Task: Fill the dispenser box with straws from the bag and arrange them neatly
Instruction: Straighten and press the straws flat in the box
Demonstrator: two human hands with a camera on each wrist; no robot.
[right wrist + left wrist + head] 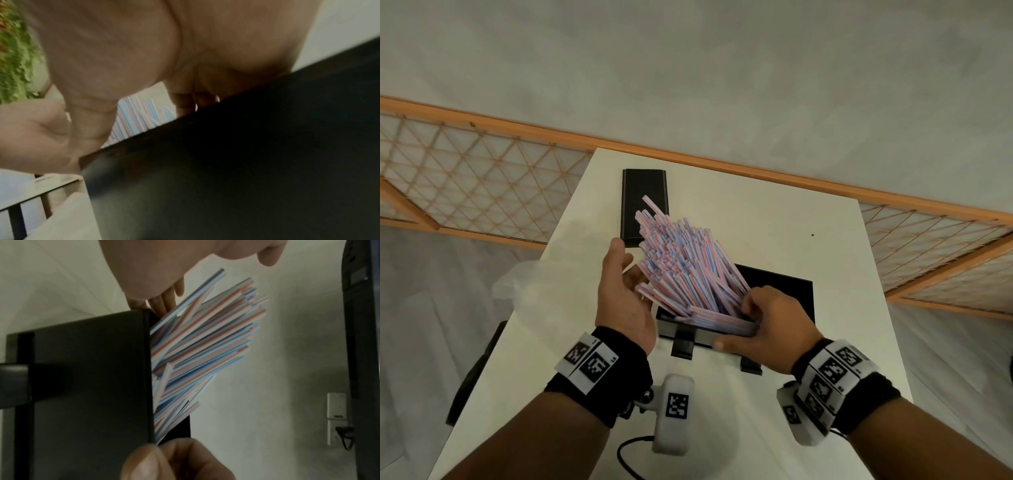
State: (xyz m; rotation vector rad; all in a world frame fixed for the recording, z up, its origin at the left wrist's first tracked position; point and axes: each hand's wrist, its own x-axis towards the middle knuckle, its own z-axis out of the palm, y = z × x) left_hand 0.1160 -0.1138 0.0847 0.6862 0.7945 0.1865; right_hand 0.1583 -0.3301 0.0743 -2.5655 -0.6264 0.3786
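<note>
A thick bundle of red, white and blue striped straws [681,263] stands slanted in the black dispenser box [784,287], fanning up and to the left. My right hand [739,325] grips the straws' lower ends at the box's near edge, with its thumb along the front wall. My left hand [625,270] is open and cups the left side of the fan. The left wrist view shows the straws [205,345] sticking out of the box [82,378]. In the right wrist view, my right hand [144,48] lies over the box [246,162]. The straws' lower ends are hidden.
A black lid [643,205] lies flat on the white table [808,222] behind the box. A clear plastic bag [534,284] hangs over the table's left edge. A dark chair [476,370] stands below it. A wooden lattice fence [482,192] runs behind the table.
</note>
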